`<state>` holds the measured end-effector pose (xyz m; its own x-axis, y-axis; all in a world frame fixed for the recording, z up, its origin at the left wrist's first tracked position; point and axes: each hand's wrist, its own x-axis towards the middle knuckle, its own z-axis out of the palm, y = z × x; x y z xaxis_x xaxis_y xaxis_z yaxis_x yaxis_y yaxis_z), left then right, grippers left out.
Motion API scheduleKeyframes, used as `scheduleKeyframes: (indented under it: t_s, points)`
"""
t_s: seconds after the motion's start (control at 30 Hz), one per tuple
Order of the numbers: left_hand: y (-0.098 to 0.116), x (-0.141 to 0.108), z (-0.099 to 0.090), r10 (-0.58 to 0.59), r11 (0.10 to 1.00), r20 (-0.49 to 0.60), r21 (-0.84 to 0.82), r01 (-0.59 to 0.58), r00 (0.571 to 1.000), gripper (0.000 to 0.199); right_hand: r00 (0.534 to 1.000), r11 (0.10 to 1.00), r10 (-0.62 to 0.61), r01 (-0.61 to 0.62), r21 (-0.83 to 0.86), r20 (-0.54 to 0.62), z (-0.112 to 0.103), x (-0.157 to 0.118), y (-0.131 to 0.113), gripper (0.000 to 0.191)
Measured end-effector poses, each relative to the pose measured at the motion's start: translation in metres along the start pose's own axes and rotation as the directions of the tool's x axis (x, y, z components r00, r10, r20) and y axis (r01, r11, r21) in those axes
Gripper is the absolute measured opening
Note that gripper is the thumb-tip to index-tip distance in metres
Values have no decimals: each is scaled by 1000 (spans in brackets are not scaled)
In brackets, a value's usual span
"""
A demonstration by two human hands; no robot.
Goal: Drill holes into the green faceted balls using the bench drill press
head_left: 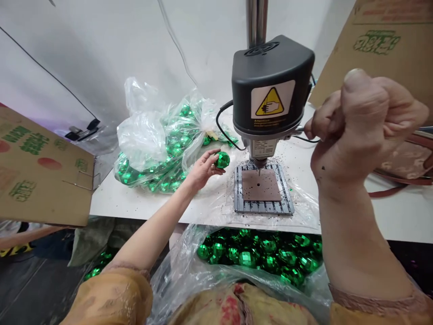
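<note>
Between the fingertips of my left hand [203, 169] is a shiny green mirror ball [222, 160], held just left of the drill press. My right hand [361, 110] is raised in a closed grip around the feed handle [299, 131] on the right side of the black drill press [272, 85]. The drill bit [259, 171] points down over a brown board [261, 186] with a dark hole in it. That board lies on the slotted metal base [238, 203], which is strewn with dark shavings.
A clear plastic bag [142, 135] of green balls lies on the white table [135, 203] at left. More green balls [248, 258] fill a bag below the table's front edge. Cardboard boxes stand at the left [50, 167] and right [379, 27]. A black cord [219, 119] loops beside the drill.
</note>
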<state>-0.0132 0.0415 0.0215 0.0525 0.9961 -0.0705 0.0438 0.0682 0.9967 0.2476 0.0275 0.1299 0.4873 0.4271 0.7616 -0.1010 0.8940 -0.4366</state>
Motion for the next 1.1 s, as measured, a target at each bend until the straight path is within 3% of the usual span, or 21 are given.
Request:
scheduleKeyframes:
  t_s: [0.07, 0.17, 0.37, 0.53, 0.8, 1.1]
  points:
    - [-6, -10, 18, -53, 977, 43, -203, 60, 998, 54, 1000, 1000, 9, -9, 1, -3, 0, -1, -1, 46]
    - [-18, -16, 38, -56, 957, 56, -280, 70, 997, 53, 1000, 1000, 12, -12, 0, 23, 0, -1, -3, 45]
    - [-46, -10, 65, 92, 978, 36, -191, -84, 995, 59, 1000, 999, 3, -3, 43, 13, -1, -1, -1, 43]
    - [-60, -5, 77, 165, 979, 99, -140, -151, 981, 62, 999, 999, -7, 6, 46, 31, -3, -2, 2, 44]
    - [-69, -6, 82, 216, 975, 207, 4, -221, 954, 61, 998, 994, -32, 27, 102, 57, -2, -2, 0, 45]
    - [-68, -17, 93, 282, 936, 199, 158, -315, 939, 60, 997, 997, -39, 34, 71, 64, -2, -2, 0, 46]
